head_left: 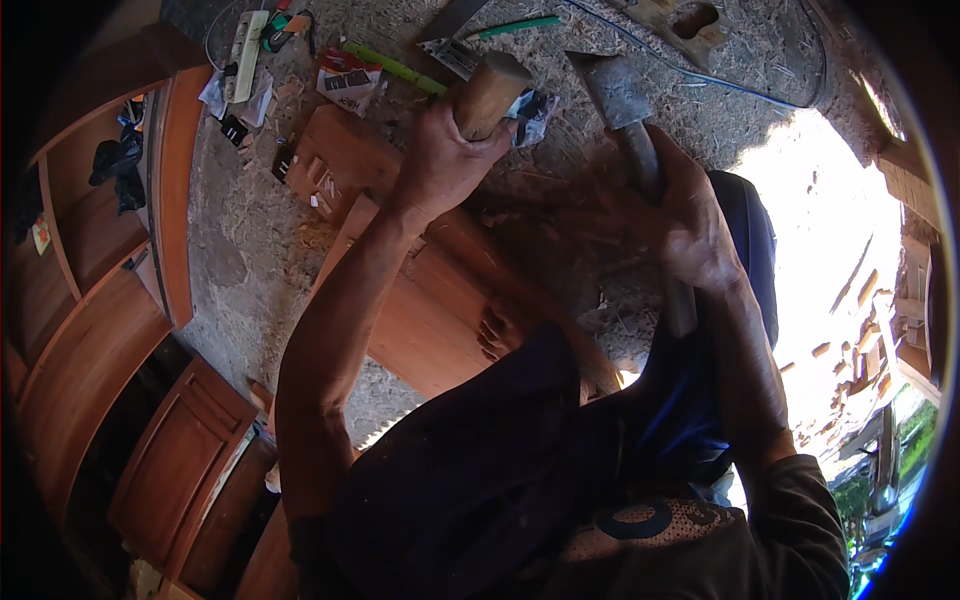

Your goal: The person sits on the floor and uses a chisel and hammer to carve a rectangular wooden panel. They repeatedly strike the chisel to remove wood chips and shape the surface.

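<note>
Floor: rough concrete floor [250,270] strewn with sawdust and wood chips, bright sunlight burning out the right side.
Left hand: left hand [445,160] closed around the round wooden handle [490,92], whose cut end points up toward the camera; the grip is tight, fingers wrapped right round it.
Right hand: right hand [690,225] closed on the shaft of a hatchet [630,110], the grey metal head above the fist and the wooden shaft running on below it past the wrist.
Workpiece: reddish wooden board [430,310] lying on the floor under the left forearm, a bare foot [500,330] resting on it.
Position: wooden handle and hatchet head are near each other but apart, both above the board's upper end.
Around: small wooden block [335,160] just left of the left hand; green pencil [395,68] and a white power strip [245,55] further up; blue cable [700,75] crossing the top; wooden hand plane [685,22] at the top edge.
Left side: reddish-brown cabinet frames and panelled doors [110,330] lying by the wall.
</note>
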